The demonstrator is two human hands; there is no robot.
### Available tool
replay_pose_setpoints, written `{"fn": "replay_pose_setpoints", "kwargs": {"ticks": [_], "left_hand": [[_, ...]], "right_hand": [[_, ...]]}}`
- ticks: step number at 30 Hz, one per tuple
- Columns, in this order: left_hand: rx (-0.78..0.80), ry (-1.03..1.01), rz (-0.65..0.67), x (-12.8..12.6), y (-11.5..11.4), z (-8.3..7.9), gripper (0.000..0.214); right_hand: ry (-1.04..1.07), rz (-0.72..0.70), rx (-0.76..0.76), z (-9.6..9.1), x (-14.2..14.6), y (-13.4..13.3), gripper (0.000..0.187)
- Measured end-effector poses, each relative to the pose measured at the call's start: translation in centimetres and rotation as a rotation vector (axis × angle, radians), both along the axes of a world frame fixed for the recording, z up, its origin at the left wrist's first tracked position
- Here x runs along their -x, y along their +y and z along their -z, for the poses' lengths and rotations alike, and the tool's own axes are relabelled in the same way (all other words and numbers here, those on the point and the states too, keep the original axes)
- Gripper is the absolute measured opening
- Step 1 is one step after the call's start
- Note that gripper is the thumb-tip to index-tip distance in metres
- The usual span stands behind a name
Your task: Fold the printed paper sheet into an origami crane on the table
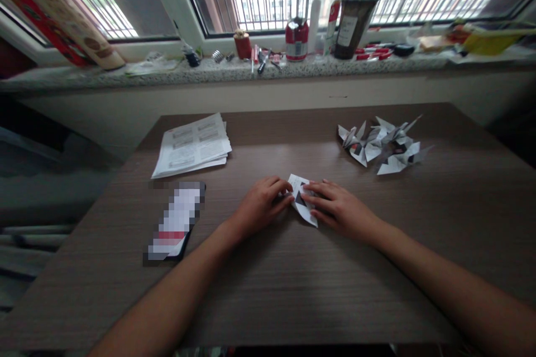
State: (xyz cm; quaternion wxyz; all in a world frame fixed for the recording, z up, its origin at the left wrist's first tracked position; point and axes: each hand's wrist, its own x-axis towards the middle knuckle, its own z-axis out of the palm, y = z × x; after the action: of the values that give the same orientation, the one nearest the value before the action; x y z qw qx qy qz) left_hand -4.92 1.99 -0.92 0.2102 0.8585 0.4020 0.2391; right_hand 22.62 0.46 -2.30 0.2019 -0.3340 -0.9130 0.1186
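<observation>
A small folded piece of printed paper (302, 213) lies on the table between my two hands. At its left edge, my left hand (264, 201) has its fingers curled, with the thumb and fingertips closed on the paper. Spread fingers of my right hand (341, 206) rest flat across the paper's right side and cover part of it. The paper's lower corner points toward me and lifts slightly. Dark printed patches show on its face.
Several folded paper figures (377, 142) sit at the back right of the table (268, 290). A stack of printed sheets (192, 142) lies back left, with a phone (178, 220) in front of it. Along the windowsill (218, 71) stand a can (297, 39), a cup (354, 25) and bottles.
</observation>
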Motion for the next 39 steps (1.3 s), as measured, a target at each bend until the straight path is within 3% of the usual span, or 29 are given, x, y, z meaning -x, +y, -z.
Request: {"fn": "replay_pose_setpoints", "kwargs": {"ticks": [16,31,34,39], "left_hand": [[0.001,-0.024,-0.088,-1.7,0.5,0.7,0.010],[-0.053,0.012,-0.153,-2.2,0.4,0.9,0.009],[-0.121,0.038,-0.112,-1.6,0.2,0.6,0.010],[-0.233,0.149,0.099,-0.2,-0.8,-0.2,0.017]], "right_hand": [[0.028,-0.053,0.052,0.2,-0.1,0.1,0.039],[-0.037,-0.092,-0.057,0.0,-0.3,-0.2,0.042],[-0.045,-0.086,-0.051,0.0,-0.4,-0.2,0.041],[-0.076,-0.075,-0.047,-0.1,-0.5,-0.2,0.044]]}}
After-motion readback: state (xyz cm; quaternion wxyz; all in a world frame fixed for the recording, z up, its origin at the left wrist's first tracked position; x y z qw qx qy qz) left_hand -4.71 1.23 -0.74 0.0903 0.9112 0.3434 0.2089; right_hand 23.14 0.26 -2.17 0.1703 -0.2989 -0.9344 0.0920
